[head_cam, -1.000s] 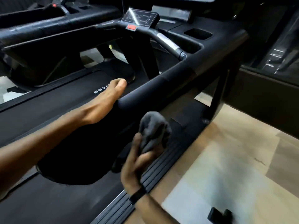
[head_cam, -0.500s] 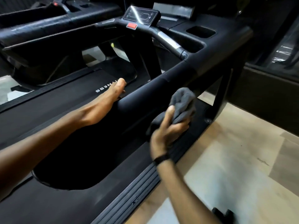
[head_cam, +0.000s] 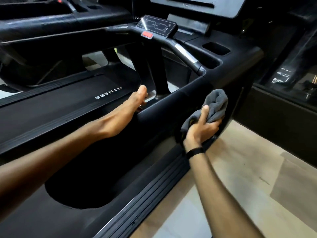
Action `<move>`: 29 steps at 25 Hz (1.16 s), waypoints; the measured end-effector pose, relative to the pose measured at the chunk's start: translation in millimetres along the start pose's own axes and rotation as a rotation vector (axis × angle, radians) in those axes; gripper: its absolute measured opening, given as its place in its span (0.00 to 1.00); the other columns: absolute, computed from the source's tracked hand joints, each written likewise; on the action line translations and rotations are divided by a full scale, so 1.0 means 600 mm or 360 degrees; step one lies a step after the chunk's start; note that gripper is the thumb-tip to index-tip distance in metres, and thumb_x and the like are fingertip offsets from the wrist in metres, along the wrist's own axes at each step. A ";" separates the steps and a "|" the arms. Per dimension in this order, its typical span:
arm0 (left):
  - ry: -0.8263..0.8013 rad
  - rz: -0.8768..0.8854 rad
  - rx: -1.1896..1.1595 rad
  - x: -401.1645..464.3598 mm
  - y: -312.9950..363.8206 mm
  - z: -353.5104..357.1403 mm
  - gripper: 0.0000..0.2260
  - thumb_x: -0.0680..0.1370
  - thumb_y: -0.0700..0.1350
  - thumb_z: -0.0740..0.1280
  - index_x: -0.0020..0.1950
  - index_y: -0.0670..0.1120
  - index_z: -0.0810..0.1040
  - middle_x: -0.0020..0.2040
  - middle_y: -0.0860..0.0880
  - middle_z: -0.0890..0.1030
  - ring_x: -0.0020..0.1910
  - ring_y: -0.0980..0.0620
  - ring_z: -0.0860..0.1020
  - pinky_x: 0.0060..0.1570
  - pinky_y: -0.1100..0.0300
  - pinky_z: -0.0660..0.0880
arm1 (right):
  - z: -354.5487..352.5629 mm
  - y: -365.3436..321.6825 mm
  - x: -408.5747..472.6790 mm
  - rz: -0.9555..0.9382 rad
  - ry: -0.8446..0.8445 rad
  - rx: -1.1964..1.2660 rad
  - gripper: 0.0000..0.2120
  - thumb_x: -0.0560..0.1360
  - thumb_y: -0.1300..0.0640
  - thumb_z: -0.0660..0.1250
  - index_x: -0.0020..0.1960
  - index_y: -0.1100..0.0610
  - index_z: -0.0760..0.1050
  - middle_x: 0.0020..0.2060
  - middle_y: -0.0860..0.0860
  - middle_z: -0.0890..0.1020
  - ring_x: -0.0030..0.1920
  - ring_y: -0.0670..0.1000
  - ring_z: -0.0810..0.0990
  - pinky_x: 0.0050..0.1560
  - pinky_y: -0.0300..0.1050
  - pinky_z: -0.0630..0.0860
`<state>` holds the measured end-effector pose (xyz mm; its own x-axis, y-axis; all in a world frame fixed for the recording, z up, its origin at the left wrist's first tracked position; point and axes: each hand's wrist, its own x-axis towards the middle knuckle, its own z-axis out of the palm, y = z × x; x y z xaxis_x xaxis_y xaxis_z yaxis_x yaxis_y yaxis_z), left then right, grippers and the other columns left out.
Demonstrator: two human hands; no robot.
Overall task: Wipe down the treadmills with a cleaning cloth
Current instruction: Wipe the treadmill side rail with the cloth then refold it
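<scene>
A black treadmill (head_cam: 120,219) stands on a pale wood-look floor (head_cam: 240,177), a second treadmill (head_cam: 51,36) beside it

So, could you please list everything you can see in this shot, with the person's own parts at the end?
Cleaning cloth: one, grey, bunched against the outer side of the near treadmill's right handrail.
Near treadmill: one, black, fills the middle; its right handrail runs toward the console.
Control panel: one, black and glossy, centre top.
Stop button: one, red, just below the control panel.
Running belt: one, black with white lettering, left of the handrail.
Second treadmill: one, black, upper left.
Floor: pale wood-look, lower right.
Wristband: one, black, on the right wrist.
Left hand: rests on the handrail's inner side, fingers mostly hidden.
Right hand: grips the cloth.
</scene>
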<state>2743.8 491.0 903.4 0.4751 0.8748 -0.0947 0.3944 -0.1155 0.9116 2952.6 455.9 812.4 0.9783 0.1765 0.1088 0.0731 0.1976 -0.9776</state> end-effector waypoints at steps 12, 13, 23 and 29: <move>-0.0015 -0.0045 -0.0129 -0.027 0.008 -0.013 0.46 0.65 0.80 0.43 0.75 0.56 0.68 0.66 0.53 0.77 0.64 0.56 0.76 0.73 0.43 0.64 | 0.019 -0.041 0.047 -0.0123 -0.0080 -0.0319 0.29 0.78 0.50 0.71 0.73 0.65 0.69 0.67 0.62 0.76 0.65 0.61 0.76 0.57 0.40 0.68; 0.0025 -0.0052 -0.0163 -0.026 0.009 -0.015 0.48 0.65 0.81 0.43 0.75 0.56 0.68 0.66 0.53 0.77 0.64 0.56 0.77 0.73 0.43 0.63 | 0.023 -0.050 0.047 -0.0118 -0.0100 -0.0295 0.30 0.78 0.49 0.70 0.74 0.62 0.68 0.67 0.62 0.75 0.66 0.61 0.75 0.54 0.38 0.67; 0.0184 -0.0067 -0.0373 -0.012 -0.007 -0.022 0.50 0.60 0.85 0.46 0.71 0.57 0.71 0.56 0.57 0.84 0.58 0.57 0.81 0.70 0.43 0.66 | -0.017 -0.053 -0.105 -0.1235 -0.0727 -0.0487 0.20 0.73 0.43 0.74 0.59 0.55 0.81 0.52 0.59 0.77 0.52 0.58 0.78 0.52 0.45 0.74; 0.0211 -0.0007 -0.0231 -0.019 0.000 -0.020 0.50 0.62 0.84 0.43 0.74 0.57 0.67 0.62 0.56 0.80 0.59 0.60 0.80 0.70 0.45 0.65 | 0.082 -0.101 0.112 -0.0722 -0.0598 -0.0955 0.22 0.74 0.42 0.71 0.61 0.54 0.79 0.59 0.57 0.74 0.57 0.61 0.78 0.52 0.50 0.73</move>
<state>2728.9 486.7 909.2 0.3620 0.9306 -0.0542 0.2739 -0.0507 0.9604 3004.5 503.2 887.9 0.7073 0.5339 0.4633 0.6384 -0.2010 -0.7430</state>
